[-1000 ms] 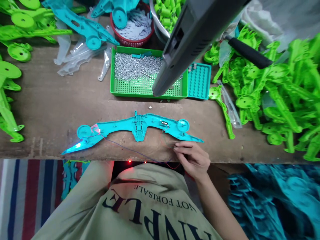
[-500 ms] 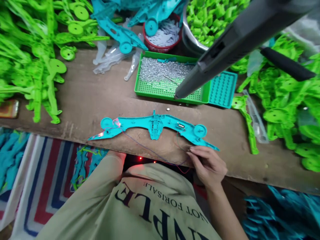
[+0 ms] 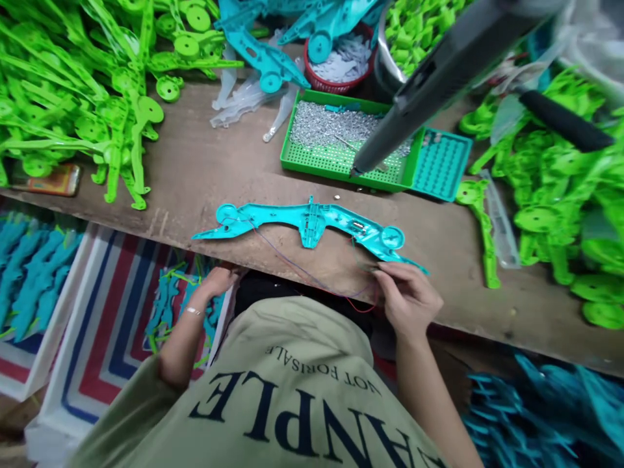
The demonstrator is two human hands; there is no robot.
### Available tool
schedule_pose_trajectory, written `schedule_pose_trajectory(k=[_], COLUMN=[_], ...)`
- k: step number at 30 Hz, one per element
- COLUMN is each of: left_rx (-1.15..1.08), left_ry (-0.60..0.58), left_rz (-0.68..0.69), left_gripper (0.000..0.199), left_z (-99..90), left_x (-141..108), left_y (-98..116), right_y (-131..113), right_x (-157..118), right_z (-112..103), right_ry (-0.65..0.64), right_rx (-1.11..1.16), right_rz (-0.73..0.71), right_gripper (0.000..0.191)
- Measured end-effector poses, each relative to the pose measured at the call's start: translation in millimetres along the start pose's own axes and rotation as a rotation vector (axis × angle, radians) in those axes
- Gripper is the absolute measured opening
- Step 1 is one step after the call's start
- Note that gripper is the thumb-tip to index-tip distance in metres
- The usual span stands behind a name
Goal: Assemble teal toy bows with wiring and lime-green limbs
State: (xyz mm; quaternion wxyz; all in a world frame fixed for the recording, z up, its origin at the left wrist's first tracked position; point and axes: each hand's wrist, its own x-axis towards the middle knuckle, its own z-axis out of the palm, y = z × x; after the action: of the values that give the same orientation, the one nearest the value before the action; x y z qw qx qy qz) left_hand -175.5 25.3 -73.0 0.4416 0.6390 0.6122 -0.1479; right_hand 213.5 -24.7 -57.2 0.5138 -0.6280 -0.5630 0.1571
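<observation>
A turquoise bow-shaped plastic piece (image 3: 312, 224) lies on the table near its front edge, its ribbed inner side facing up. Thin red and blue wires (image 3: 292, 261) run from its left part, sag past the table edge and loop up toward my right hand (image 3: 412, 296). The thumb and fingers of that hand pinch thin wires beside the right arm of the piece; the wire ends are too small to make out. My left hand (image 3: 218, 282) is low at the table's front edge, below the left arm of the piece, with its fingertips hidden.
Behind the piece stands a green tray (image 3: 341, 172) of small screws, beside a teal ridged tray (image 3: 442, 166). A dark grey electric screwdriver (image 3: 414, 97) hangs over them. Bright green parts (image 3: 88, 97) heap up left and right. Striped bins (image 3: 92, 338) stand below at left.
The red lights on the turquoise piece and at my lap have gone dark. My left hand has come into view at the table edge. My right hand keeps its pinch; the view has shifted.
</observation>
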Motion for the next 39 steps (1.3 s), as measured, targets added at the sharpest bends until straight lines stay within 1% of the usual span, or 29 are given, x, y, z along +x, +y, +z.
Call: schedule_pose_trajectory(k=[1,3,4,5,6,7,8,9,10,11,12,14,15,17,20,22,24,26,29,30,32,34,36,37,39], left_rx=[-0.012,-0.061,-0.151,-0.207,-0.226,-0.221,-0.180,-0.069,0.067,0.191,0.289,0.393,0.403,0.386,0.298,0.196,0.130,0.129,0.075,0.019,-0.112,-0.221,-0.295,-0.322,-0.367], left_ry=[-0.053,-0.176,-0.255,-0.252,-0.158,0.012,0.211,0.366,0.463,0.515,0.537,0.529,0.517,0.506,0.501,0.482,0.450,0.427,0.420,0.438,0.522,0.628,0.699,0.720,0.766], left_rz=[0.027,0.140,0.296,0.456,0.601,0.709,0.782,0.815,0.850,0.875,0.896,0.935,0.949,0.968,1.002,1.019,1.015,1.019,1.094,1.111,1.099,1.037,0.977,0.953,0.921], left_gripper=[0.023,0.019,0.019,0.020,0.019,0.017,0.017,0.023,0.029,0.030,0.025,0.008,0.005,0.013,0.017,0.014,0.009,0.015,0.019,0.018,0.016,0.014,0.013,0.014,0.014], left_z=[-3.6,-12.7,-16.9,-20.1,-21.6,-21.2,-19.1,-15.7,-11.5,-7.4,-4.0,-0.8,-1.3,-5.8,-16.2,-22.6,-27.3,-30.4,-33.6,-34.9,-38.2,-42.5,-46.9,-48.7,-51.3], left_x=[-11.3,-36.0,-46.8,-54.9,-59.4,-60.1,-57.0,-50.8,-42.6,-33.7,-25.1,-12.6,-9.5,-9.2,-19.0,-29.0,-39.8,-49.5,-59.1,-61.0,-63.6,-65.6,-67.8,-69.1,-72.3], left_y=[0.7,8.2,15.9,26.4,39.2,53.5,68.0,81.5,93.0,101.7,107.5,111.2,110.2,106.0,100.1,98.6,99.2,101.6,107.0,109.0,113.1,117.2,121.2,123.2,127.5], right_y=[-0.5,-1.3,-1.7,-2.0,-2.2,-2.5,-2.7,-3.0,-3.3,-3.8,-4.4,-6.3,-7.7,-11.7,-19.1,-23.2,-26.2,-28.9,-35.3,-38.3,-45.0,-50.8,-54.6,-55.8,-57.5], right_x=[1.1,2.9,3.5,3.9,4.0,4.0,3.9,3.9,3.9,4.2,4.8,7.0,8.7,12.8,19.3,22.5,24.0,23.3,16.4,12.2,1.1,-12.4,-26.3,-32.6,-42.4], right_z=[0.0,-0.4,-0.7,-0.9,-1.1,-1.2,-1.2,-1.0,-0.8,-0.6,-0.3,0.5,1.1,2.8,6.9,10.3,13.8,17.2,22.8,25.1,30.6,37.1,43.8,47.0,52.6], right_ry=[-0.007,-0.025,-0.033,-0.037,-0.040,-0.039,-0.037,-0.034,-0.033,-0.030,-0.024,0.006,0.025,0.055,0.076,0.089,0.098,0.109,0.114,0.102,0.070,0.063,0.062,0.044,-0.039], right_rx=[0.005,0.010,0.014,0.022,0.033,0.048,0.064,0.080,0.097,0.114,0.132,0.171,0.191,0.218,0.210,0.198,0.235,0.334,0.538,0.605,0.712,0.780,0.839,0.874,0.940], right_rz=[0.006,0.032,0.048,0.061,0.070,0.077,0.083,0.093,0.106,0.125,0.151,0.215,0.246,0.291,0.300,0.295,0.326,0.409,0.532,0.552,0.567,0.559,0.552,0.556,0.581], right_gripper=[0.003,0.003,0.006,0.008,0.010,0.010,0.010,0.009,0.007,0.005,0.004,0.005,0.007,0.010,0.009,0.008,0.010,0.014,0.023,0.024,0.023,0.020,0.021,0.023,0.027])
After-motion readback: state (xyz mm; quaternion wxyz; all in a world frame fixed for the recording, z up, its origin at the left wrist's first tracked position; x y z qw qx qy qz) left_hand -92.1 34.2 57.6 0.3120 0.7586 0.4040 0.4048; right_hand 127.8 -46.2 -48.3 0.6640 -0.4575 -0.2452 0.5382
